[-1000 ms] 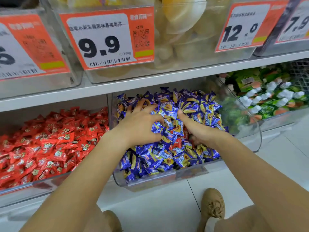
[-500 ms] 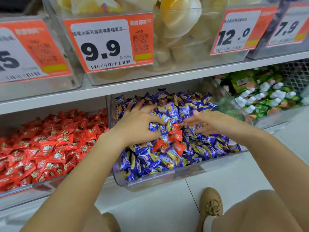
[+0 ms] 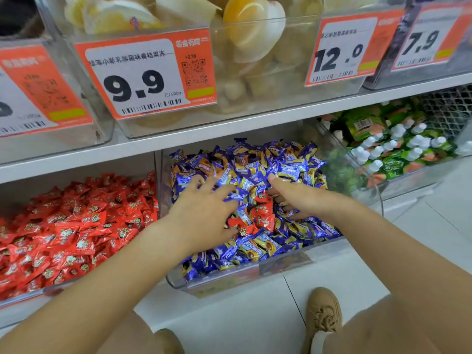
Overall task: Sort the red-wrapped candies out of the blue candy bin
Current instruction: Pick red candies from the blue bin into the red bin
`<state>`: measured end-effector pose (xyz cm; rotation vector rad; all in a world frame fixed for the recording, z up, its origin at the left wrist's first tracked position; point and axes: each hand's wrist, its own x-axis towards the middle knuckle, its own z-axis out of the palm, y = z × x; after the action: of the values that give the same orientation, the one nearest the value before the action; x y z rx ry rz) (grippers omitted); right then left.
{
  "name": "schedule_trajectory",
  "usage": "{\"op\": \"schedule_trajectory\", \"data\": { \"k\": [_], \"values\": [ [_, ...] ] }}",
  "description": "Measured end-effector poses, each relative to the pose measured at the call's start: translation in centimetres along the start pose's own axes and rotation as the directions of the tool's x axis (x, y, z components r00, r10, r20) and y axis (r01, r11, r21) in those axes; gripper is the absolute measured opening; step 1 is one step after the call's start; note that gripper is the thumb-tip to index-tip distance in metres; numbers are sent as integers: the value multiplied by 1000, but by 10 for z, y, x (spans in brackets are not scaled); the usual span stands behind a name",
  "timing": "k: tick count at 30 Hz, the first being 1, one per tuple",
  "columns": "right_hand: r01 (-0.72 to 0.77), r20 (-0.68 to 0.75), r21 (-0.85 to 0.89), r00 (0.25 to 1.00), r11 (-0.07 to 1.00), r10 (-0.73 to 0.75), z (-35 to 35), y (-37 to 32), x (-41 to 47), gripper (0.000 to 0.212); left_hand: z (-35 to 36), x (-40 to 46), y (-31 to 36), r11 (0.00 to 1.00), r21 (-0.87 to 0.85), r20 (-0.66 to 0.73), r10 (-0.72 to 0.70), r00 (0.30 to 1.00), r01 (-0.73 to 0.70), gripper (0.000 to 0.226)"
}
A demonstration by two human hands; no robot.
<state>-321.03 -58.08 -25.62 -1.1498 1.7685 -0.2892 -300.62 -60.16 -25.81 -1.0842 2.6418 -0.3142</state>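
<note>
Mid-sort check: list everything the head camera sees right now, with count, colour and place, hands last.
red candies: a few, red, exposed among the blue ones between the hands
blue candies: a heap, blue and yellow, centre bin
blue candy bin: one, clear, lower shelf centre
red candy bin: one, full of red candies, lower shelf left
green packets: many, green with white caps, lower shelf right
price tags: four, orange and white, upper bins
shoe: one, tan, on the floor
left hand: fingers spread on the heap
right hand: fingers dug into the heap
</note>
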Motion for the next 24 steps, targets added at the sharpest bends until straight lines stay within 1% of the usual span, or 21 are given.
{"op": "schedule_trajectory", "data": {
  "k": [2, 4, 5, 6, 8, 9, 11, 13, 16, 19, 21, 24],
  "values": [
    [-23, 47, -75, 999, 997, 27, 0, -7, 0, 81, 10, -15, -14, 993, -67, -55, -96, 994, 92, 57],
    [-2, 100, -103, 995, 995, 13, 3, -14, 0, 75, 16, -26, -21, 987, -83, -100, -145, 984, 137, 55],
    [13, 122, -81, 993, 997, -3, 6, -17, 1, 71, 17, -28, -24, 982, -106, -113, -171, 979, 159, 51],
    [25, 133, -43, 991, 999, -19, 8, -19, 2, 70, 18, -29, -26, 968, -169, -113, -207, 972, 187, 49],
    [31, 124, 43, 992, 999, -36, 15, -17, 6, 73, 16, -29, -26, 908, -347, -95, -282, 955, 234, 46],
    [32, 111, 83, 993, 996, -41, 19, -16, 7, 75, 17, -28, -26, 872, -430, -97, -301, 949, 233, 45],
    [43, 105, 135, 993, 990, -58, 24, -16, 9, 76, 23, -26, -27, 833, -517, -132, -306, 943, 198, 40],
    [52, 123, 157, 990, 986, -72, 27, -18, 10, 76, 25, -24, -27, 827, -530, -161, -316, 935, 188, 36],
    [86, 133, 207, 984, 974, -115, 30, -21, 8, 75, 24, -25, -25, 830, -515, -141, -329, 934, 215, 37],
    [147, 129, 371, 970, 917, -208, 28, -22, 2, 78, 23, -25, -25, 824, -524, -142, -334, 932, 215, 40],
    [165, 139, 437, 959, 884, -248, 24, -25, -5, 79, 23, -26, -25, 820, -529, -125, -331, 935, 219, 42],
    [225, 161, 450, 931, 864, -327, 14, -31, -18, 71, 18, -27, -24, 820, -523, -108, -335, 936, 233, 44]
  ]
}}
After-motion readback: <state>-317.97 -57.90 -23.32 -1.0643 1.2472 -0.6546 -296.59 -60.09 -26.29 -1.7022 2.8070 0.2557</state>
